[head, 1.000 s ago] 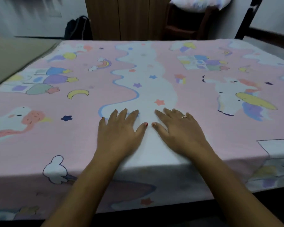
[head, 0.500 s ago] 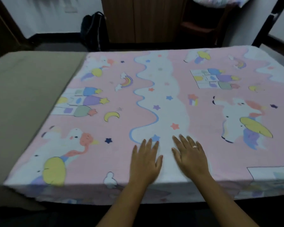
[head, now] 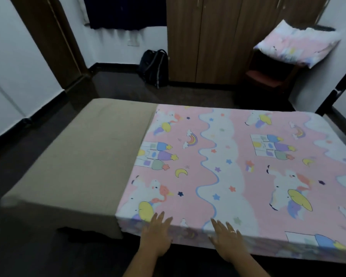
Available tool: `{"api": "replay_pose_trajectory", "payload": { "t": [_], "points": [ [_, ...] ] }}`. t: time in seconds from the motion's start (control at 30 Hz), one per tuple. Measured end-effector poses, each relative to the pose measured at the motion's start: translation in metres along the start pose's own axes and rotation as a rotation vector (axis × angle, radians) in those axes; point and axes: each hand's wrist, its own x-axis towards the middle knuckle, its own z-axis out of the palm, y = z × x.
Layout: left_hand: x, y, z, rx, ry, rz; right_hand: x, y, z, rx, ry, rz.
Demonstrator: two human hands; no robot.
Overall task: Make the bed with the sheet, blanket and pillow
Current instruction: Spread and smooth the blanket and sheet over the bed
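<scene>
L hand (head: 157, 232) & R hand (head: 227, 239) flat, fingers spread, holding nothing, on sheet (head: 238, 156) near edge. Risk: tugging my way slides sheet off far side.

Two bare forearms reach in from the near edge, the left forearm (head: 137, 265) slanting far and rightward, the right forearm (head: 252, 266) far and leftward. The left hand (head: 157, 234) lies palm down, its fingers straight, slightly spread and pointing far. The right hand (head: 227, 239), apart to its right, is likewise flat and palm down, with a thin pale ring (head: 232, 231) on one finger.
</scene>
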Motion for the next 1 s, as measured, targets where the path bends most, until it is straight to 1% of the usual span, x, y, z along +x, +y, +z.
{"api": "replay_pose_trajectory", "payload": {
  "t": [0.17, 0.27, 0.5, 0.57, 0.67, 0.83, 1.0],
  "points": [
    [-0.089, -0.094, -0.058, -0.236, 0.044, -0.229, -0.046, -0.062, -0.047, 0.008, 0.002, -0.048],
    [-0.133, -0.140, -0.071, -0.285, 0.067, -0.352, -0.053, -0.111, -0.067, 0.012, 0.004, -0.051],
    [-0.181, -0.196, -0.103, -0.436, 0.202, -0.408, -0.050, -0.261, -0.107, -0.018, 0.077, -0.318],
    [-0.186, -0.213, -0.107, -0.458, 0.226, -0.422, -0.047, -0.291, -0.110, -0.008, 0.070, -0.356],
    [-0.188, -0.245, -0.110, -0.483, 0.235, -0.455, -0.032, -0.326, -0.107, -0.026, 0.031, -0.365],
    [-0.164, -0.305, -0.125, -0.456, 0.197, -0.473, 0.018, -0.373, -0.104, -0.036, -0.039, -0.313],
    [-0.122, -0.371, -0.169, -0.375, 0.153, -0.434, 0.078, -0.437, -0.114, -0.001, -0.065, -0.257]
  ]
}}
